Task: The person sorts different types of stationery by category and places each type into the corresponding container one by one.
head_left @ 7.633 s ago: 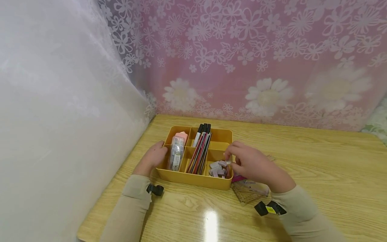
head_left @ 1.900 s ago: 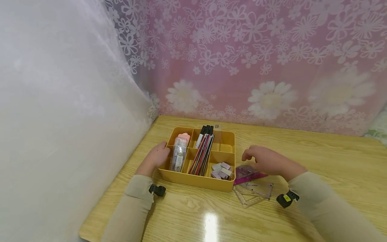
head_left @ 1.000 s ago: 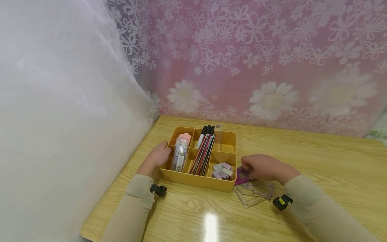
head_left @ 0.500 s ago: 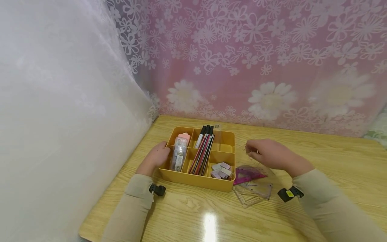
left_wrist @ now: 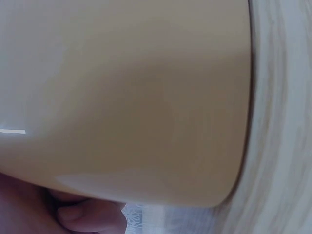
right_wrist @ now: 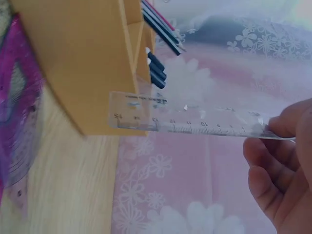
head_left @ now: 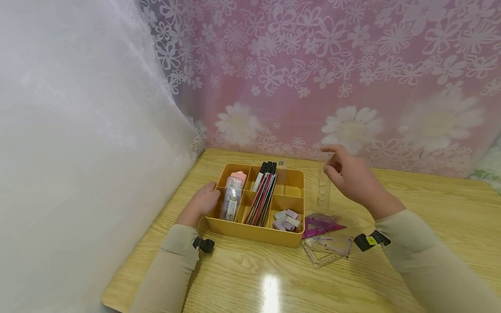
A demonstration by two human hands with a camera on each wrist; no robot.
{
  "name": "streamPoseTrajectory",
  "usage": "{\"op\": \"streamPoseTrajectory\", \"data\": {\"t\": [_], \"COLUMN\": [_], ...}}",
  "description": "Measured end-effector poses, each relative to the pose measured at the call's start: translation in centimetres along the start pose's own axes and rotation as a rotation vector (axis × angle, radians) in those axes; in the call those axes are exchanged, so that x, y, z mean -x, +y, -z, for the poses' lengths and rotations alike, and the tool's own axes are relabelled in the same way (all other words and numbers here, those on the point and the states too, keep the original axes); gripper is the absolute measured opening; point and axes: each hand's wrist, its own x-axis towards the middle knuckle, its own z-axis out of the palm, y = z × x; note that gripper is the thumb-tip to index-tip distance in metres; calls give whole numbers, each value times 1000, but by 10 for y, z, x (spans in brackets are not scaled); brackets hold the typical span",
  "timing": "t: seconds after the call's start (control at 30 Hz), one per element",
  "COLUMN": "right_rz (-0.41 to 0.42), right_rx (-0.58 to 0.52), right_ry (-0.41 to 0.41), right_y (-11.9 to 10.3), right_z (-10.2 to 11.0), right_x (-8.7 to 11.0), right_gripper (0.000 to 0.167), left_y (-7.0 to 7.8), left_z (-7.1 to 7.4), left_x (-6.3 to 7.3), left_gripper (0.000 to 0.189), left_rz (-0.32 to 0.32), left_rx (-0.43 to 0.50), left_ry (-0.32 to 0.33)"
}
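Observation:
My right hand [head_left: 354, 178] pinches a clear plastic ruler [right_wrist: 195, 119] near one end, between thumb and index finger, raised beside the back right of the yellow divided box [head_left: 254, 234]. The ruler [head_left: 324, 187] hangs down in the head view. In the right wrist view its far end overlaps the box [right_wrist: 78, 58]. My left hand [head_left: 203, 199] grips the box's left wall; in the left wrist view its fingers [left_wrist: 92, 214] bend at the rim. Magenta set square [head_left: 322, 227] and clear drawing templates [head_left: 328, 252] lie overlapping on the table, right of the box.
Inside the box are several erasers [head_left: 287, 221], pencils [head_left: 261, 200], black-capped markers [head_left: 258, 176], a clear case [head_left: 231, 200], a pink item [head_left: 238, 175] and an upright clear strip [head_left: 281, 178]. A floral curtain [head_left: 274, 87] hangs behind; white sheeting [head_left: 78, 130] stands left.
My right hand left the erasers, a clear strip appeared in the back right compartment, and the hand went down to the drawing templates. Now it has risen with the ruler. My left hand stays.

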Motion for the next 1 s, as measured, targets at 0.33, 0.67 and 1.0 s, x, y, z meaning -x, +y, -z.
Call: {"op": "streamPoseTrajectory", "data": {"t": [0.33, 0.67, 1.0], "right_rz": [-85, -180, -237], "right_rx": [-108, -187, -174], "right_ry": [101, -34, -144], "right_y": [-9, -3, 17], "right_z": [-1, -31, -74], "right_x": [-28, -57, -64], "right_gripper": [47, 45, 40], "left_y": [-2, -1, -1], "left_z": [1, 1, 0], "left_x": [-2, -2, -2], "left_gripper": [49, 50, 49], "left_rz": [-7, -3, -13], "left_rx": [-8, 2, -1], "left_ry": [1, -6, 2]}}
